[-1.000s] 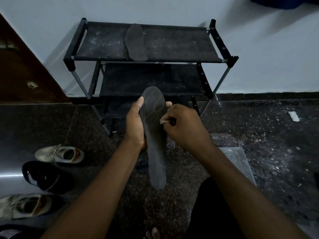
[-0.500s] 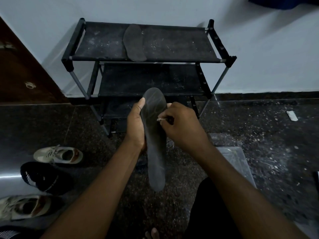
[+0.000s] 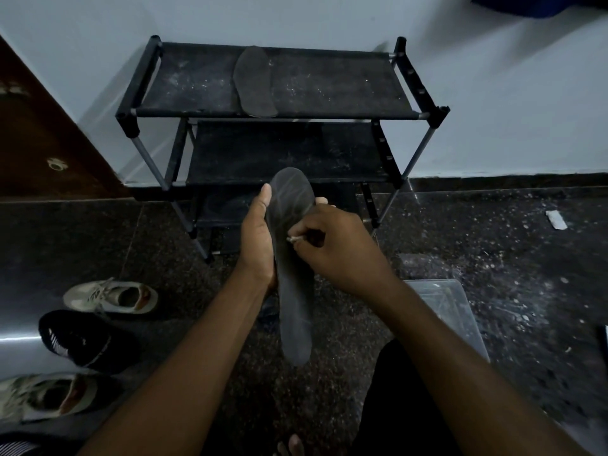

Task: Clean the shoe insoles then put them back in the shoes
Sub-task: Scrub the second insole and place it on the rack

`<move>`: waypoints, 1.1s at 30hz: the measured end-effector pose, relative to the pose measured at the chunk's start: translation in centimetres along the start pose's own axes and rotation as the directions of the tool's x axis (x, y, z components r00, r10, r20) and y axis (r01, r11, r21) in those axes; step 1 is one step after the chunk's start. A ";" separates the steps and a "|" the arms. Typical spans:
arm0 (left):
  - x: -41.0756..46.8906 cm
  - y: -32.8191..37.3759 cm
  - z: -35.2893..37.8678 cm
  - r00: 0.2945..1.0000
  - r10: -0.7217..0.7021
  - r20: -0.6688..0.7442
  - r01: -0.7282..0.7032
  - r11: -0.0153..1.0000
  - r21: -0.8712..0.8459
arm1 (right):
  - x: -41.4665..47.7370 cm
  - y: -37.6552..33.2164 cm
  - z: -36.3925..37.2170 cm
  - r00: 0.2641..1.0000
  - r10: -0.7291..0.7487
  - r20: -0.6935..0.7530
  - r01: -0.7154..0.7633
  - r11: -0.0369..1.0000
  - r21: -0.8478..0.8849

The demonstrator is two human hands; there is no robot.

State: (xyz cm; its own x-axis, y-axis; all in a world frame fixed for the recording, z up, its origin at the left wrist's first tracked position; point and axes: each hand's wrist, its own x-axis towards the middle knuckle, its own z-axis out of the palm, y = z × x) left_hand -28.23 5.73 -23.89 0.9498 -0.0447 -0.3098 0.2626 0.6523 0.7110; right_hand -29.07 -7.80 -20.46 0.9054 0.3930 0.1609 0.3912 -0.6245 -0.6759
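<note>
Scrubbing is under way. Over the last second the small pale scrap [image 3: 293, 238] pinched in the right hand [image 3: 335, 248] has slid leftward and a little down across the insole [image 3: 294, 291], from near its right edge toward its middle. That looks like one wiping stroke, so cleaning is probably still the step in hand and refitting has not begun.

At the lower left of the frame three shoes lie on the dark floor [image 3: 493, 258]: a pale shoe [image 3: 112, 296], a black shoe [image 3: 75, 337] below it, and a second pale shoe [image 3: 42, 394] at the edge. At upper centre a second insole [image 3: 253, 82] lies on the top shelf of the rack [image 3: 296, 149].

At centre the left hand [image 3: 258, 238] holds the insole upright in the air before the rack. Its thumb lies straight along the left edge and its fingertips [image 3: 320, 201] wrap past the right edge. The right hand's fingers are curled, with thumb and forefinger pinching the scrap against the insole's face. What the scrap is cannot be told. At lower right a clear plastic box [image 3: 450, 311] sits on the floor.
</note>
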 end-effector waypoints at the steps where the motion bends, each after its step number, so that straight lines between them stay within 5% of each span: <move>1: -0.1 0.0 0.1 1.000 -0.020 0.023 0.020 1.000 -0.001 | 0.0 0.0 -0.1 1.000 0.004 0.014 -0.004 1.000 0.012; 7: -0.2 -0.3 0.3 1.000 0.004 0.018 -0.004 1.000 0.025 | 0.1 0.0 -0.3 0.992 0.085 -0.091 -0.081 0.996 0.041; 13: -0.2 0.0 0.1 0.994 -0.069 0.080 0.070 0.997 -0.020 | -0.1 -0.4 -0.2 0.999 0.052 0.001 -0.052 0.995 0.080; 18: -0.2 -0.4 0.5 0.999 -0.008 0.046 0.007 1.000 0.028 | 0.2 -0.1 -0.3 0.993 0.104 -0.057 -0.101 0.993 0.060; 33: 0.0 -0.3 0.2 0.994 -0.102 0.041 0.105 0.992 -0.074 | -0.1 -0.9 0.1 0.998 0.060 -0.021 -0.058 0.991 0.120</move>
State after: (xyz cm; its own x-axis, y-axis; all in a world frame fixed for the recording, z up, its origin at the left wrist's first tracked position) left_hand -28.24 5.41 -23.97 0.9242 -0.1415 -0.3546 0.3471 0.6983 0.6260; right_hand -29.52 -7.25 -19.94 0.9306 0.3402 0.1349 0.3159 -0.5607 -0.7654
